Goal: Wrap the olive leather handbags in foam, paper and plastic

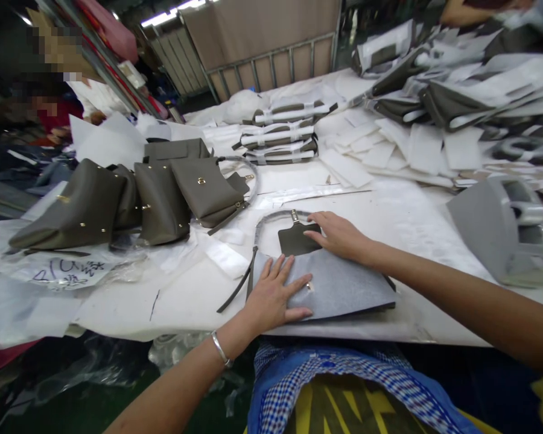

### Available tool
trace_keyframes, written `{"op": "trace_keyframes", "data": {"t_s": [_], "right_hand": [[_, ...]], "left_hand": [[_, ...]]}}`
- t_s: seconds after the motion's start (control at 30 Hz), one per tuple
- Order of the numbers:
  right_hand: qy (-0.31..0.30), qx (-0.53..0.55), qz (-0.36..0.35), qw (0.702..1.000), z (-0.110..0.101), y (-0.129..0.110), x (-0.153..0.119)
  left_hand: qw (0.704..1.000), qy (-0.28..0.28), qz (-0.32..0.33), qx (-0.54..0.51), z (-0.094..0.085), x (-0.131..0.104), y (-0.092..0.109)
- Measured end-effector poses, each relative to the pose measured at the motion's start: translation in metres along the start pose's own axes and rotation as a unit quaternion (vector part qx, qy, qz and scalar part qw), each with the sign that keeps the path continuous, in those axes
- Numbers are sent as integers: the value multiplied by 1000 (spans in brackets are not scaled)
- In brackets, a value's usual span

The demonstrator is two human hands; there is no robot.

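- Resting flat, with fingers spread open, the left hand [276,292] is placed on a grey sheet [348,280], by which a dark bag [390,306] is mostly covered, at lower centre of the frame.
- A small metal clasp [308,286] is exposed at the sheet, beside the left fingers.
- The right hand [337,236] is held over the sheet's top edge, its thumb and fingers partly bent at the dark flap [292,240]; whether the flap is gripped cannot be told.
- The wrapped handle [261,226] is arched behind the flap, and a narrow strap [238,290] is draped to the left on the white tabletop [185,310].
- At left, several olive bags [208,190] are grouped close together.
- Slim wrapped bundles [278,137] are lined up at upper centre.
- At upper right, white paper pieces [416,147] are scattered beside piled bags [457,102].
- At right, a grey panel [482,226] is partly covered by clear plastic.
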State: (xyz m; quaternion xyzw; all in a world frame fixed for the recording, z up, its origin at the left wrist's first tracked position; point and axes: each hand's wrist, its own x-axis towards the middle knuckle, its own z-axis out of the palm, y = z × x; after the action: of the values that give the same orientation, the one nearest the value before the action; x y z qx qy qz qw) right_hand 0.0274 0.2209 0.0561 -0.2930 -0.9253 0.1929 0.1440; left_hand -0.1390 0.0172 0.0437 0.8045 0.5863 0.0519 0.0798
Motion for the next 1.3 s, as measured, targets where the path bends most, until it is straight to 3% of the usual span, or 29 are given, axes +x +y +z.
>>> {"op": "trace_keyframes", "data": {"t_s": [0.1,0.2,0.3,0.4,0.5,0.6,0.83,1.0,1.1,1.2,1.3], "right_hand": [[-43,33,53,997,3,-3,36],[-61,59,70,994,4,-8,49],[-28,124,25,992,-2,-18,25],[-21,182,-106,977,-10,-26,-20],[-83,127,-197,969,-7,-26,-60],[-110,61,-243,962,7,-18,-80],[-98,40,-283,953,26,-4,-84],[-113,9,-264,958,24,-6,-88],[-118,-7,-257,959,23,-8,-88],[-124,-20,-261,957,26,-6,-88],[-119,-37,-275,953,32,-2,-89]], "left_hand": [[1000,1,2,-4,0,-1,0],[1000,3,3,0,-2,-1,1],[1000,12,3,7,-2,-2,1],[1000,26,8,15,-1,-3,1],[999,40,13,23,1,-5,1],[999,43,19,27,1,-6,2],[997,49,21,48,3,-7,4],[985,150,-40,76,9,-20,23],[981,190,28,38,11,-26,40],[976,183,117,-20,17,-26,53],[976,186,95,-63,24,-23,59]]}}
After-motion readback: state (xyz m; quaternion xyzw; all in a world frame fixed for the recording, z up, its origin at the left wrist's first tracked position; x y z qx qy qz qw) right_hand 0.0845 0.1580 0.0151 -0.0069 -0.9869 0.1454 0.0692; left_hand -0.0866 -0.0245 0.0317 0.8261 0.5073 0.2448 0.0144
